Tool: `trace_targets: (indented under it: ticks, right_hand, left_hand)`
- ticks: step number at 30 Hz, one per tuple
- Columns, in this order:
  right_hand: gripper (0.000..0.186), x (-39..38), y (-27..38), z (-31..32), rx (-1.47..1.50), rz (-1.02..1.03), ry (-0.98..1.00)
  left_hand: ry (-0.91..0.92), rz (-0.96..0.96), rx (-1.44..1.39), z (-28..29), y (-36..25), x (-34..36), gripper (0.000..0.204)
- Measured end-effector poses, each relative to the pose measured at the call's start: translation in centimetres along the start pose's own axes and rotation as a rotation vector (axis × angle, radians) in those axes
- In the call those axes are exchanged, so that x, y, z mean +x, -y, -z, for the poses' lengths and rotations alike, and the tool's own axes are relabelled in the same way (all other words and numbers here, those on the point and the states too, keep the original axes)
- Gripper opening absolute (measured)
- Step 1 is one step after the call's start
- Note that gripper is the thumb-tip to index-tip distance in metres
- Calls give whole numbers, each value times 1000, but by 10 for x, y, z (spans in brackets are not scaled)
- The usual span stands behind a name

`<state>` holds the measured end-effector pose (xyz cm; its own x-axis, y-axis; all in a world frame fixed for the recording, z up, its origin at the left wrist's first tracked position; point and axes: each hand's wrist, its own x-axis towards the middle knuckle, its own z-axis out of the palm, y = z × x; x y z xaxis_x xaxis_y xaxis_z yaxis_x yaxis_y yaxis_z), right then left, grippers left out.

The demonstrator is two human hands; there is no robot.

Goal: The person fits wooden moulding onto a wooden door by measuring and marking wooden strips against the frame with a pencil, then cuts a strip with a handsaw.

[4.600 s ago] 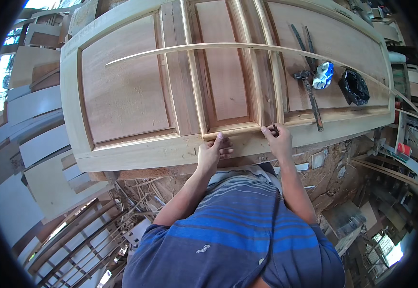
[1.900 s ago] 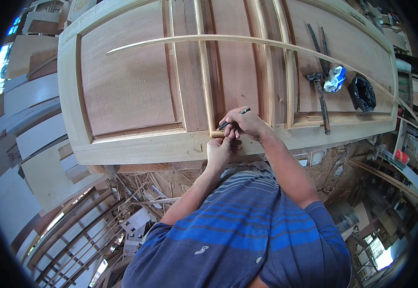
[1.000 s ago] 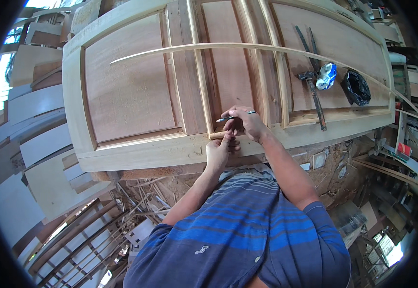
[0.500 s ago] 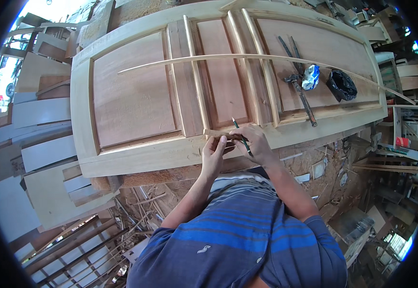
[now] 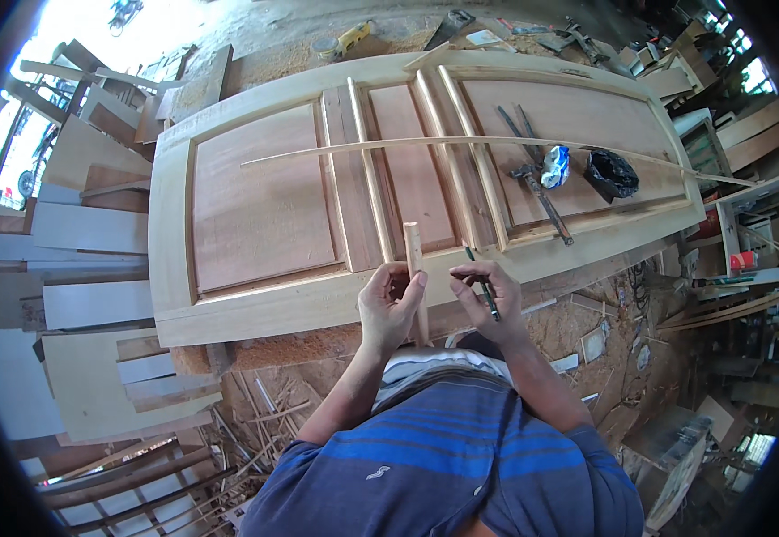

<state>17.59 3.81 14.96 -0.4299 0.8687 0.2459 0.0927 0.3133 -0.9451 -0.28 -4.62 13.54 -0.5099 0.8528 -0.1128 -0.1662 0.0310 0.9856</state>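
My left hand (image 5: 389,304) is closed on a short pale wood moulding strip (image 5: 412,240), held upright near the front edge of a panelled wooden door (image 5: 259,206). My right hand (image 5: 497,291), just right of it, grips a dark green pencil (image 5: 492,309) pointed away from me. A long thin strip (image 5: 389,142) lies across the door's narrow mouldings (image 5: 362,179). On the right panel are a hammer (image 5: 550,210), two dark slender tools (image 5: 510,123), a crumpled blue-and-white packet (image 5: 556,166) and a black plastic bag (image 5: 612,174).
White and plain boards (image 5: 89,224) are stacked at the left. Behind the door lie assorted tools (image 5: 557,43) and a yellow item (image 5: 353,36). Offcuts and sawdust cover the ground (image 5: 613,331). A shelving frame (image 5: 729,233) with more wood stands at the right.
The short strip has been lifted from the door's moulding and turned upright in my left hand. My hands have drawn apart, the pencil still in my right. The view now takes in more background.
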Motion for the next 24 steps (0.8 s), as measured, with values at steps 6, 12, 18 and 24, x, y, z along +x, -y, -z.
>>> trace_targets:
  ticks: [6, 12, 18, 24]
  right_hand:
    - [19, -8, 24, 3, -7, 86, -105]
    - [19, -22, 55, -7, 48, 118, -71]
    - [21, -55, 79, -16, 90, 259, 54]
    - [23, -128, 85, -4, 144, 97, 109]
  left_hand:
    - [35, -11, 135, 18, -31, -31, 18]
    - [8, -100, 240, 36, -42, -81, 21]
    - [10, -234, 338, 50, -44, -140, 28]
    - [71, -197, 392, 49, -35, -206, 30]
